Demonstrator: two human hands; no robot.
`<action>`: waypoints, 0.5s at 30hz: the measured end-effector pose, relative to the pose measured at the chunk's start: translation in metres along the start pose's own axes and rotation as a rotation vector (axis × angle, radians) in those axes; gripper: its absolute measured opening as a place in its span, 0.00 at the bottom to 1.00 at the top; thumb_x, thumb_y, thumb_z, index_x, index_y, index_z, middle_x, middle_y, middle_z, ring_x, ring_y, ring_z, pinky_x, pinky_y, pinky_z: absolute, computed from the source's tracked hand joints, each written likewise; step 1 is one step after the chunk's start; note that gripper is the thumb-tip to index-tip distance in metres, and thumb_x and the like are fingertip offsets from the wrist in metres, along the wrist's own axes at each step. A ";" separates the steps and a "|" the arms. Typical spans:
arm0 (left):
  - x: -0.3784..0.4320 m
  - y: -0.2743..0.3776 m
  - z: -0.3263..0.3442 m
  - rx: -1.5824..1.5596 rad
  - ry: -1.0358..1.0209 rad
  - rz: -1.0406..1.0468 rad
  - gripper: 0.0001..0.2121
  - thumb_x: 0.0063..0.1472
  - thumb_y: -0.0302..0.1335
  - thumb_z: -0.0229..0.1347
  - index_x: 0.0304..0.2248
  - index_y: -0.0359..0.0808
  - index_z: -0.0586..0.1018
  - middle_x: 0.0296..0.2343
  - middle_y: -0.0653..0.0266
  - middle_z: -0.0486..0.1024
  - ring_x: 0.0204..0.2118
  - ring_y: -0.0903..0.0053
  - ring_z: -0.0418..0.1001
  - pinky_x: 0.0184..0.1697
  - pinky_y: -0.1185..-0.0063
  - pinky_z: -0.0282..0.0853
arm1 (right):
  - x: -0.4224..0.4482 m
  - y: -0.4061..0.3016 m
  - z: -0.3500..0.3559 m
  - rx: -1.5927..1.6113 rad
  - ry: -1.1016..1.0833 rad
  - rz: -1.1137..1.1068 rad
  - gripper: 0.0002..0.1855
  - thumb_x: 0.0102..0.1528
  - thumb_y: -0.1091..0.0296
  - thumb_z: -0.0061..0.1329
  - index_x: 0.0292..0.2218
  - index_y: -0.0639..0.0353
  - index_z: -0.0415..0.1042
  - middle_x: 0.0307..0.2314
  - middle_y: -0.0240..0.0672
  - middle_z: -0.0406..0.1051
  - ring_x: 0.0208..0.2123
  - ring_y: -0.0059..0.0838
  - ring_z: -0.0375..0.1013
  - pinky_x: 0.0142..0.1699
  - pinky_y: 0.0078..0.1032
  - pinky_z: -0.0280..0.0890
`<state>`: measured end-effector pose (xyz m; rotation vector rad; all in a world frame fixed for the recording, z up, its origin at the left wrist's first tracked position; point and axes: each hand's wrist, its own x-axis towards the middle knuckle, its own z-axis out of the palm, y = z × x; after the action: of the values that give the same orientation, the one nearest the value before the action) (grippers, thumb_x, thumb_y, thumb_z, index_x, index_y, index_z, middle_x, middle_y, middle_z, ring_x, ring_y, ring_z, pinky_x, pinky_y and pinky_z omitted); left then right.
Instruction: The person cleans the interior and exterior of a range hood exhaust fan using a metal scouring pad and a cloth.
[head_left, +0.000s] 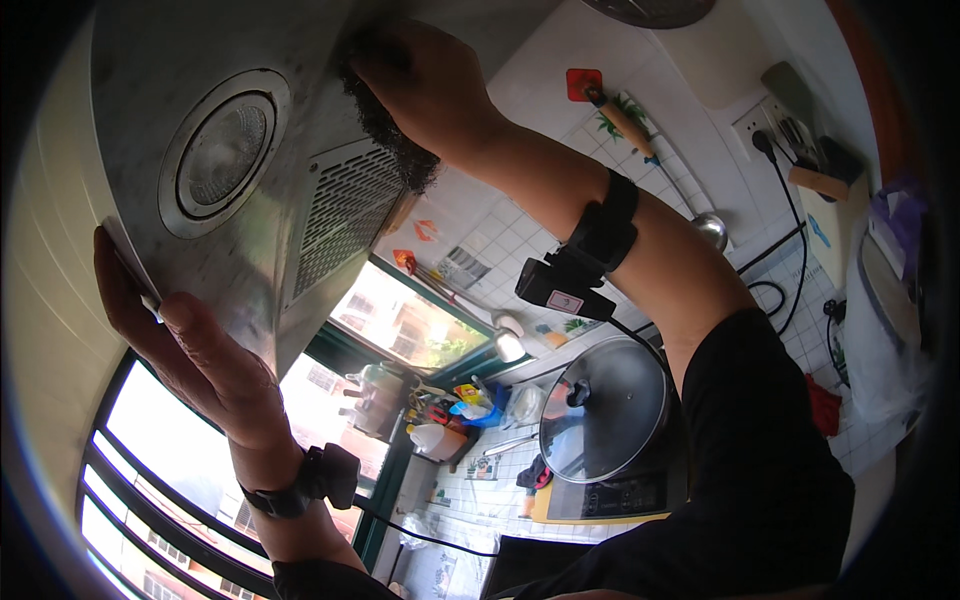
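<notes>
The stained metal underside of a range hood (225, 262) fills the upper left, with a round lamp (225, 154) and a perforated grille (337, 217) set into it. My left hand (217, 367) grips the hood's lower left edge between thumb and fingers. Against the hood near the grille, my right hand (427, 94) is closed around a dark, curly scouring pad (386, 135), perhaps steel wool. Part of the pad hangs below the hand and covers one corner of the grille. My right fingertips are in shadow and partly hidden.
A glass-lidded pan (607, 409) sits on an induction cooker (611, 499). A ladle (709, 229) and other utensils hang along the tiled wall (525, 232). Bottles (439, 441) and bags crowd the counter by the window (409, 319). Black cables run from both forearm straps.
</notes>
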<state>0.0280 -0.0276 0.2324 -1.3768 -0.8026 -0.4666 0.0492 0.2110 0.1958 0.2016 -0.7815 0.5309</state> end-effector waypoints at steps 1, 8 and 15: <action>0.000 0.000 0.001 -0.003 -0.002 0.000 0.29 0.62 0.51 0.32 0.56 0.41 0.55 0.53 0.54 0.55 0.56 0.62 0.54 0.55 0.63 0.54 | 0.003 0.004 -0.002 -0.019 -0.013 0.005 0.11 0.49 0.64 0.43 0.27 0.63 0.70 0.25 0.50 0.70 0.31 0.50 0.69 0.38 0.40 0.64; 0.002 0.005 0.005 0.010 0.001 -0.015 0.31 0.61 0.52 0.32 0.56 0.40 0.53 0.54 0.52 0.53 0.56 0.58 0.54 0.55 0.60 0.54 | 0.000 0.048 -0.021 -0.191 0.061 0.181 0.12 0.49 0.63 0.43 0.30 0.63 0.71 0.27 0.49 0.71 0.31 0.48 0.71 0.37 0.38 0.65; 0.000 -0.001 -0.001 0.031 -0.049 -0.008 0.35 0.59 0.56 0.33 0.57 0.39 0.50 0.55 0.49 0.51 0.57 0.53 0.52 0.54 0.56 0.53 | 0.003 0.031 -0.016 -0.045 0.028 0.186 0.14 0.50 0.60 0.43 0.30 0.64 0.71 0.29 0.50 0.71 0.33 0.50 0.70 0.38 0.38 0.64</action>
<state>0.0270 -0.0294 0.2331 -1.3610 -0.8517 -0.4262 0.0446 0.2438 0.1861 0.0798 -0.7886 0.6900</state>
